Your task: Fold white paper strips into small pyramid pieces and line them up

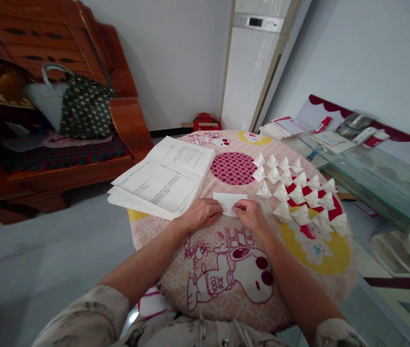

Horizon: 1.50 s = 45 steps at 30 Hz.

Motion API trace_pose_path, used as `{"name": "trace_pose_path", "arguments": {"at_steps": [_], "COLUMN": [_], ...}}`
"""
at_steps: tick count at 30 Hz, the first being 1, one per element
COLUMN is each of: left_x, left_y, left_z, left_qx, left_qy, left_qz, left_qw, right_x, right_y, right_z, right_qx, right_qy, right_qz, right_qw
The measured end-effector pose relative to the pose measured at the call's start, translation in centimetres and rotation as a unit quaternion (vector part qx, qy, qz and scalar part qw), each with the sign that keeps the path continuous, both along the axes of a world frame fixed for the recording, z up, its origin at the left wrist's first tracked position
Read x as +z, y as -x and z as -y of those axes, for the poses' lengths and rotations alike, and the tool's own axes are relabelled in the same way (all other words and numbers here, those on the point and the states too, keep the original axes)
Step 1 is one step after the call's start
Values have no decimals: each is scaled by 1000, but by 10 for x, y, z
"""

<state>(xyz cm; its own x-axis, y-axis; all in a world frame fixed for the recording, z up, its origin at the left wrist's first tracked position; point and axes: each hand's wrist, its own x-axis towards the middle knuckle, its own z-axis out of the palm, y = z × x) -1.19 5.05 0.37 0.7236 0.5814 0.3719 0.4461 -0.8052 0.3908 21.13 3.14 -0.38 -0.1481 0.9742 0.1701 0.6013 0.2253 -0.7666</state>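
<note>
A small white sheet of paper (225, 198) lies on the round table in front of me. My left hand (205, 212) is at its left edge, fingers curled and pressed together on the paper. My right hand (248, 213) pinches the lower right part of the same sheet. To the right stand several folded white paper pieces (301, 179), pointed and set in rows. An open stack of printed pages (161, 178) lies to the left, close to my left hand.
A patterned cloth (176, 250) covers the table. Right of it is a glass shelf (389, 168) bearing papers and metal containers. A wooden bench (128, 125) with a dark patterned bag (85, 106) stands at the left. A tall white cabinet-like unit (250, 72) stands behind.
</note>
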Motion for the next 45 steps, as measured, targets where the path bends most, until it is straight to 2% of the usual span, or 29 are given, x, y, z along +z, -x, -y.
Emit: {"name": "trace_pose_path", "arguments": {"at_steps": [4, 8, 11, 15, 20, 28, 34, 38, 40, 45], "left_x": [6, 15, 23, 39, 52, 42, 41, 41, 41, 39], "left_y": [-3, -1, 2, -1, -12, -17, -10, -8, -10, -17], "left_z": [1, 3, 4, 8, 12, 11, 8, 7, 8, 11], "left_qx": [90, 172, 168, 97, 59, 79, 109, 120, 116, 86], "left_qy": [59, 146, 169, 132, 102, 131, 150, 153, 152, 139], "left_qz": [89, 195, 212, 184, 154, 177, 202, 224, 226, 208], "left_qw": [990, 954, 948, 969, 981, 972, 962, 955, 955, 964], "right_x": [13, 26, 30, 33, 39, 44, 40, 39, 42, 48], "right_y": [2, 4, 6, 8, 11, 14, -8, -20, -17, 7], "right_z": [9, 12, 14, 19, 23, 23, 17, 14, 15, 20], "right_qx": [14, 24, 41, 64, 63, 39, 3, -47, -36, 59], "right_qy": [-150, -221, -187, -109, -68, -96, -103, -97, -100, -89], "right_qz": [40, 21, -29, -81, -70, -75, -68, -112, -111, -92], "right_qw": [988, 975, 981, 989, 993, 992, 992, 988, 988, 990]}}
